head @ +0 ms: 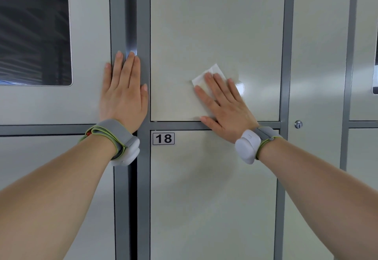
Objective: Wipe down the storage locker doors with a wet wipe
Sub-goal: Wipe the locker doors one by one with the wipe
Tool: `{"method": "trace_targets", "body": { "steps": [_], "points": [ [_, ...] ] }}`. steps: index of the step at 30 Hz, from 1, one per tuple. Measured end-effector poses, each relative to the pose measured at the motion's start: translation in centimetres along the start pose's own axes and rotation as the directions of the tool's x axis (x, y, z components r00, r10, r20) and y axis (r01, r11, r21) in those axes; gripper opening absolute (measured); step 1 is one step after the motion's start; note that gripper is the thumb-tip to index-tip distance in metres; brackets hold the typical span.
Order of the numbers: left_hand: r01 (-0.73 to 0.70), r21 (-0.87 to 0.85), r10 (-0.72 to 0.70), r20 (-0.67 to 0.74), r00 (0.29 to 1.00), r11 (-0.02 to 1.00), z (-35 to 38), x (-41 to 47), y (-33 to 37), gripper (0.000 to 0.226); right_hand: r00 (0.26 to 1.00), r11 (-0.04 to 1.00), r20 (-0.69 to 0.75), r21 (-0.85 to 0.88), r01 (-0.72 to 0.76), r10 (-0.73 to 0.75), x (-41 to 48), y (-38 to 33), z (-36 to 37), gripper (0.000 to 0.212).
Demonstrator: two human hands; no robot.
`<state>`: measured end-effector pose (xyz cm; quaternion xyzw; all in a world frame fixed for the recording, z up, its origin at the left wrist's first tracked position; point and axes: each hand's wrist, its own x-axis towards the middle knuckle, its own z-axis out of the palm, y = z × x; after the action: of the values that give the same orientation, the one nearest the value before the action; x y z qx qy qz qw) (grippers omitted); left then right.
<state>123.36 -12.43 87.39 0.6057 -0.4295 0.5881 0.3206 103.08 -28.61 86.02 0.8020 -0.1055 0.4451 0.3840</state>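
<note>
Two forearms were seen nearest the camera, the left forearm (pixel 51 188) and the right forearm (pixel 327 178). Each was bound at the wrist by a grey band with a white pod, the left band (pixel 114 137) and the right band (pixel 251 145).

The left hand (pixel 124 92) was laid flat with fingers straight and close together. It was spread across the grey post (pixel 143 24) and the edge of the left panel (pixel 90 100), and its thumb was set at the left edge of the upper door (pixel 214 24).

The right hand (pixel 225 108) was pressed flat, fingers straight and slightly fanned, on one white wipe (pixel 212 73). The wipe was not pinched; it was held against the door by the fingers, and its top corner was left showing past the fingertips. The wipe was found in the lower right part of the upper door, near the bottom edge. The thumb was stretched along the rail (pixel 180 125) beneath. Wide bare door was left above the wipe and to its left; less was left to the right, where a glare spot was seen just beside it.

Below the rail, the lower door (pixel 204 198) was marked by one label (pixel 163 138) reading 18. One lock (pixel 298 124) was set in the panel to the right. Two dark windows were counted: the left window (pixel 34 28), and the right window (pixel 375 75), which was cut by the frame edge.
</note>
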Motion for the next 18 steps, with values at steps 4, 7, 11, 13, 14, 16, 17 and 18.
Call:
{"method": "trace_targets", "body": {
  "steps": [4, 7, 11, 13, 14, 16, 17, 18],
  "points": [
    [0.007, -0.001, -0.007, -0.013, 1.0, 1.0, 0.3, 0.0, 0.1, 0.058, 0.995, 0.995, 0.006, -0.019, -0.098, 0.098, 0.1, 2.3, -0.4, 0.068],
    [0.012, 0.003, -0.012, -0.023, 1.0, 1.0, 0.4, -0.1, 0.1, 0.058, 0.972, 0.971, -0.012, 0.03, -0.236, 0.236, 2.6, 3.2, -1.1, 0.071],
    [0.01, 0.002, -0.01, -0.027, 1.0, 1.0, 0.4, 0.0, 0.1, 0.058, 0.943, 0.944, -0.053, 0.043, -0.328, 0.33, 4.9, 3.2, -1.6, 0.071],
    [0.008, 0.001, -0.008, -0.034, 0.999, 1.0, 0.5, -0.1, 0.0, 0.057, 0.952, 0.953, -0.048, 0.042, -0.3, 0.301, 4.5, 2.9, -1.4, 0.073],
    [0.007, 0.001, -0.007, -0.039, 0.999, 1.0, 0.5, -0.1, 0.0, 0.057, 0.962, 0.963, -0.049, 0.039, -0.266, 0.267, 3.9, 2.6, -1.2, 0.073],
    [0.004, 0.001, -0.004, -0.042, 0.999, 1.0, 0.4, -0.1, 0.0, 0.057, 0.981, 0.982, -0.048, 0.028, -0.189, 0.19, 2.5, 1.9, -0.8, 0.073],
    [0.002, 0.001, -0.002, -0.045, 0.999, 1.0, 0.4, -0.1, 0.0, 0.056, 0.987, 0.988, -0.038, 0.019, -0.155, 0.156, 1.8, 1.7, -0.7, 0.073],
    [0.001, 0.0, -0.001, -0.048, 0.999, 1.0, 0.4, -0.1, 0.0, 0.056, 0.992, 0.992, -0.024, 0.009, -0.123, 0.123, 1.0, 1.5, -0.5, 0.073]
  ]
}}
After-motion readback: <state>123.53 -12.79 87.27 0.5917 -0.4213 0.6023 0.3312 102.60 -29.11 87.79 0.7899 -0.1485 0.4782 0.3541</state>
